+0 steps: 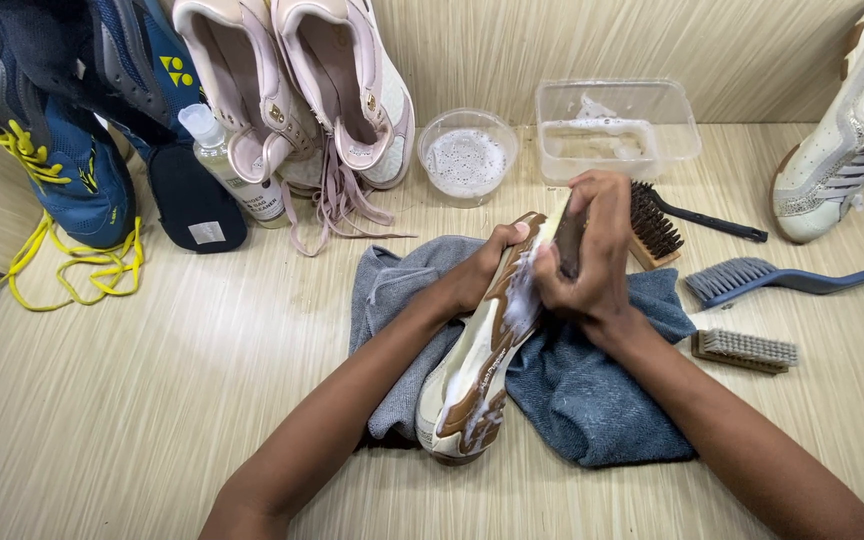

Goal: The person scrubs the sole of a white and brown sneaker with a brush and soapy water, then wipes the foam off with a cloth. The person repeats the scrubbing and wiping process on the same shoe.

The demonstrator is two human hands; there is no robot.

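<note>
Shoe-cleaning workbench: brushes [742, 348], foamy tub [467, 155] (several sneakers [337, 80] waiting).

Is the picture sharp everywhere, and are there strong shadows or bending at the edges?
Head view: light is soft and even, with only faint shadows under the crumpled blue-grey cloth; the right hand and the white-and-brown shoe look sharp; the pale wooden table edge at left curves from wide-angle distortion; no strong glare.

You see a matt, soft blue-grey cloth [592, 400] on the pale wood-grain laminate table [152, 400]; the shoe [477, 365] shows a rubbery brown-and-white sole, wet with foam; the tub [617, 125] and bowl [467, 150] look clear, glossy plastic
</note>
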